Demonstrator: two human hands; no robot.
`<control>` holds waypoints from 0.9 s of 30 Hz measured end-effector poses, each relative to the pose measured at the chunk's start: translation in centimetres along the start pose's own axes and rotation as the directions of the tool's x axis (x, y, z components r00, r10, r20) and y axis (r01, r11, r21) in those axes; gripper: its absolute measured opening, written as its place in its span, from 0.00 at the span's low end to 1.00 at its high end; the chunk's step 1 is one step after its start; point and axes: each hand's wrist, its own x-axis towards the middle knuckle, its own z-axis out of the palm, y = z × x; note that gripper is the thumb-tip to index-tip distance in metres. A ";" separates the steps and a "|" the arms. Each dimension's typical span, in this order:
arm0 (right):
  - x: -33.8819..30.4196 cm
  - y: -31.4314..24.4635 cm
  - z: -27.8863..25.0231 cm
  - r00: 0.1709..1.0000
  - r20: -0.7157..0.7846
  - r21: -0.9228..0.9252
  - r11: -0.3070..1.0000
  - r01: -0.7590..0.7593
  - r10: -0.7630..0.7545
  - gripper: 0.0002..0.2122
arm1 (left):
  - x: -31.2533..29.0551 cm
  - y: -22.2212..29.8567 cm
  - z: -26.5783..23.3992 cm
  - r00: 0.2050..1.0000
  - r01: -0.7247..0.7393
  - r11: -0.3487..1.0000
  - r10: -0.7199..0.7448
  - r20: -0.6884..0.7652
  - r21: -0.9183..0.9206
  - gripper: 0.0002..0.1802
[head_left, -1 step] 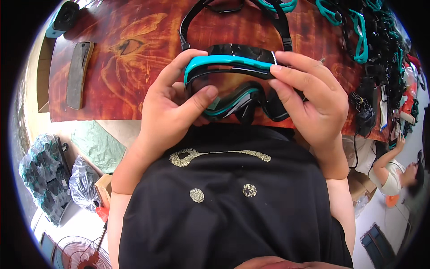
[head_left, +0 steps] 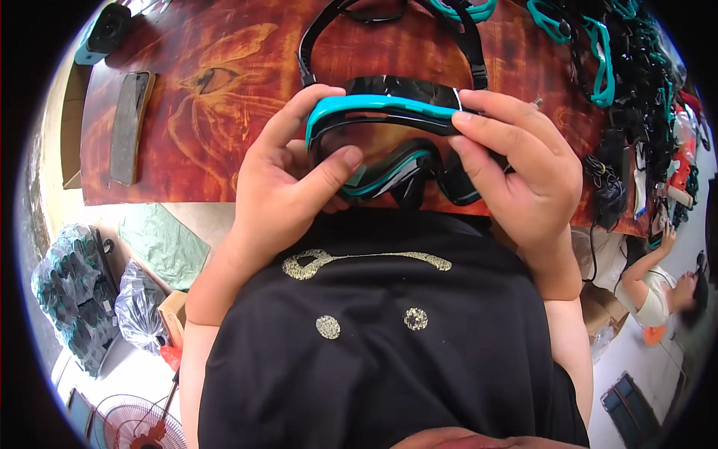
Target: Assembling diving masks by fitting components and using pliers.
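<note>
Both hands hold a pair of swim goggles with a teal and black frame, raised just above the near edge of the reddish, wood-grained table and close to the person's chest. The left hand grasps the goggles' left side: its fingers curl over the teal top rim while the thumb presses across the front of the left lens. The right hand grasps the right side, with the fingers laid along the top rim and down over the right lens (the thumb is hidden behind the frame). The goggles' black strap loops away from the frame and lies on the table beyond the hands.

On the table's far left lies a dark phone, flat and well apart from the hands, and past it a teal and black object at the corner. Along the table's right side sits a heap of more teal and black goggles and straps. The person wears a black shirt with gold marks. On the floor to the left are plastic-wrapped bundles and a fan; to the right, another person crouches on the floor.
</note>
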 end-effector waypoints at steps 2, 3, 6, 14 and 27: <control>0.7 -0.9 -0.5 0.997 0.035 -0.019 0.998 -0.068 0.069 0.12 | 0.1 0.1 0.1 1.000 0.027 1.000 -0.027 -0.010 -0.003 0.31; -1.2 1.1 0.9 0.999 -0.037 0.022 1.000 -0.021 0.022 0.12 | 0.1 0.5 0.3 0.999 0.050 0.999 -0.050 -0.012 0.003 0.31; -0.7 1.3 0.6 0.999 -0.042 0.073 0.997 0.012 -0.009 0.12 | 0.3 0.4 0.2 0.998 0.055 0.998 -0.055 0.018 0.007 0.31; -1.5 3.2 0.6 0.993 0.035 0.019 0.994 0.109 -0.110 0.13 | 0.4 0.5 0.2 0.998 0.065 0.995 -0.064 0.023 -0.077 0.32; 2.0 0.1 -2.0 0.944 0.272 0.062 0.976 -0.209 0.185 0.13 | 0.5 -0.4 -0.2 0.998 0.039 0.999 -0.039 0.053 -0.004 0.34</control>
